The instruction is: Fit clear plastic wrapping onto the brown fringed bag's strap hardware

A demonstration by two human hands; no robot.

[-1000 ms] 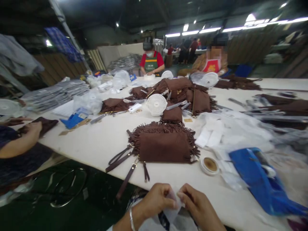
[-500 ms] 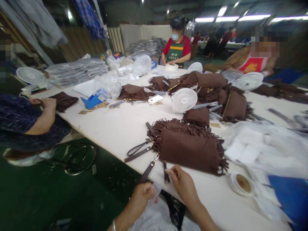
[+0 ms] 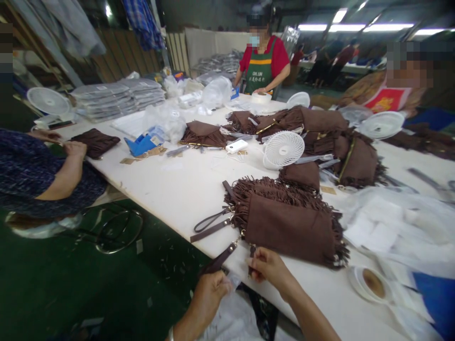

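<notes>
A brown suede fringed bag [image 3: 291, 227] lies on the white table [image 3: 177, 189] in front of me, its straps trailing off the near edge. My right hand [image 3: 268, 270] is closed in a pinch on a short dark tassel strap [image 3: 251, 251] that hangs from the bag's hardware. My left hand [image 3: 209, 293] is curled around the end of the longer brown strap [image 3: 220, 259] and touches a clear plastic wrapper [image 3: 232, 317] in my lap.
A small white fan [image 3: 283, 149], a heap of brown bags [image 3: 320, 130] and a white phone [image 3: 236, 146] lie further back. A round tin [image 3: 371, 283] and white plastic bags [image 3: 387, 222] sit to the right. A seated person's arm [image 3: 60, 175] rests at the left edge; others work at the far side.
The view swung left and nearer the bag. My hands left the white wrapper: the right reached up to the tassel strap, the left closed on the long strap.
</notes>
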